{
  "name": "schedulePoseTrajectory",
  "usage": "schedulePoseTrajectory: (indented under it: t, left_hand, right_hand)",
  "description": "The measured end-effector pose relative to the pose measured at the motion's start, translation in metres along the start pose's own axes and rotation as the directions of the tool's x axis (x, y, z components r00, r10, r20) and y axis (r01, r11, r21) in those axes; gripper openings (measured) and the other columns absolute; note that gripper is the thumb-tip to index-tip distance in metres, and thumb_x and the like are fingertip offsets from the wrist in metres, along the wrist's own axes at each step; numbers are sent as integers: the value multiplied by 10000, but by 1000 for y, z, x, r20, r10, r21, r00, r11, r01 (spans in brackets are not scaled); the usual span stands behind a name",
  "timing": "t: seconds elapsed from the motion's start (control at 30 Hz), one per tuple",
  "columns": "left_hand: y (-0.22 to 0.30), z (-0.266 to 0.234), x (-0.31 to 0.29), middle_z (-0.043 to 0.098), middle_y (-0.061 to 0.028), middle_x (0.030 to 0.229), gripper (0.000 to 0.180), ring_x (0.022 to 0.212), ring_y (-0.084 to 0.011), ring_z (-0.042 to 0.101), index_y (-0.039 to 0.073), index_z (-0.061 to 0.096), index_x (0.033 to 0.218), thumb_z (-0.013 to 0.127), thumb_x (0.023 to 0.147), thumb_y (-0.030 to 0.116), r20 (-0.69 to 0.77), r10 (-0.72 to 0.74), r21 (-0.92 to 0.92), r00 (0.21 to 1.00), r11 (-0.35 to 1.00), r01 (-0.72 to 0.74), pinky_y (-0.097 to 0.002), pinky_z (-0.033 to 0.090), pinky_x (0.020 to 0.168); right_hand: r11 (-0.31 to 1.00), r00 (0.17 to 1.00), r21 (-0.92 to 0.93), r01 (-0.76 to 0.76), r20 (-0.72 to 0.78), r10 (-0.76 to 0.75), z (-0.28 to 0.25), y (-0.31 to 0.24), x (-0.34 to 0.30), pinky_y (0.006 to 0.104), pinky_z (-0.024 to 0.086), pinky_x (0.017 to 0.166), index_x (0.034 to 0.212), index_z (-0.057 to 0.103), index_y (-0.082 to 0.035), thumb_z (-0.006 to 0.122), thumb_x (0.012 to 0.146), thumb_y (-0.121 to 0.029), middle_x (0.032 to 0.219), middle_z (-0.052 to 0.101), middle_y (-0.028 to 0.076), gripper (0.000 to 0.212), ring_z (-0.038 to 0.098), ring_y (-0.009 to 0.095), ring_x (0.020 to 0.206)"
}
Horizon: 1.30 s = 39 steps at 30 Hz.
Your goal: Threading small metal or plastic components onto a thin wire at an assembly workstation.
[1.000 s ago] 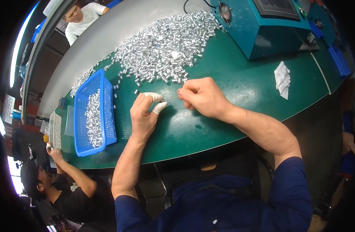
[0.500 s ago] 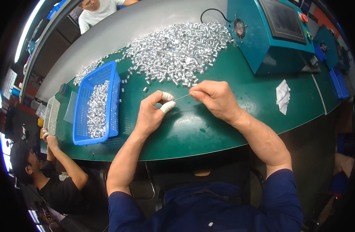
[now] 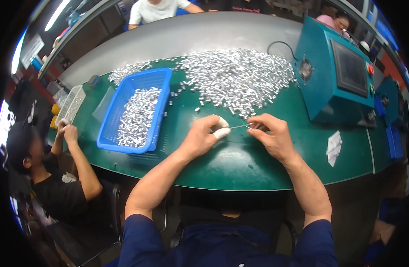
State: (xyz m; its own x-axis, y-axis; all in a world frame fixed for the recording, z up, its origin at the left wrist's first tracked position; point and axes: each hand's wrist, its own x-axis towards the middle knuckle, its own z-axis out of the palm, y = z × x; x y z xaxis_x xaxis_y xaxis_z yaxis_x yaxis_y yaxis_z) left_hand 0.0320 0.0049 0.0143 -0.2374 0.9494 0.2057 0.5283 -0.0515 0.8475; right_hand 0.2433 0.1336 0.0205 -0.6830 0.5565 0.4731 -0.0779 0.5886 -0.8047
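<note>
A thin metal rod (image 3: 239, 127) runs between my two hands above the green tabletop. My left hand (image 3: 203, 139) is closed on its left end, with white wraps on the thumb and forefinger. At the rod's other end, the thumb and forefinger of my right hand (image 3: 275, 137) curl together in a loose pinch. Something small and silvery shows there, too small to make out. Just beyond both hands lies a large heap of small silver metal cylinders (image 3: 235, 80). To the left, a blue plastic basket (image 3: 107, 133) holds more of these cylinders.
A teal machine (image 3: 322, 89) with a dark screen stands at the right, near a crumpled white cloth (image 3: 333, 147). Far left are a pale tray (image 3: 73, 103) and a co-worker's hands (image 3: 67, 129). Another person in white (image 3: 157, 11) sits beyond the grey surface (image 3: 204, 33).
The view has shifted, so the table and basket appear farther right. The fingertips of my right hand have loosened from a tight pinch. My left hand keeps hold of the rod.
</note>
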Motion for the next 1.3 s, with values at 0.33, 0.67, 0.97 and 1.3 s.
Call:
schedulePoseTrajectory:
  t: [0.33, 0.67, 0.97, 1.3]
  left_hand:
    - [-7, 1, -4, 678, -108, 854, 193, 824, -264, 666, 22, 669, 920, 801, 845, 140, -67, 335, 152, 940, 934, -322, -373, 529, 736]
    - [-3, -4, -1, 668, -124, 852, 192, 827, -294, 651, 19, 666, 911, 780, 865, 166, -82, 236, 50, 968, 971, -233, -391, 517, 740]
    - [-15, -1, -5, 647, -116, 869, 185, 859, -320, 627, 45, 653, 923, 780, 841, 152, -101, 382, 145, 919, 919, -366, -424, 509, 765]
    - [-25, 1, -3, 645, -105, 860, 185, 871, -327, 618, 55, 625, 884, 777, 825, 141, -136, 351, 132, 926, 933, -334, -441, 495, 762]
  right_hand:
    - [863, 890, 218, -456, 86, 448, 2, 0, -4, 233, 459, 572, 878, 748, 3, 648, 993, -231, 687, 675, 30, 279, 618, 103, 631]
    - [956, 963, 129, -264, -19, 269, 4, -5, 0, 236, 527, 682, 1067, 710, 37, 663, 954, -57, 827, 714, 63, 154, 665, 116, 758]
    - [926, 925, 27, -377, 71, 374, 4, 5, -5, 227, 460, 508, 899, 705, 18, 646, 987, -155, 628, 656, 46, 203, 584, 92, 530]
    - [948, 952, 130, -292, -57, 301, 23, 5, -6, 213, 485, 586, 960, 694, -1, 646, 984, -123, 676, 633, 38, 133, 609, 101, 618]
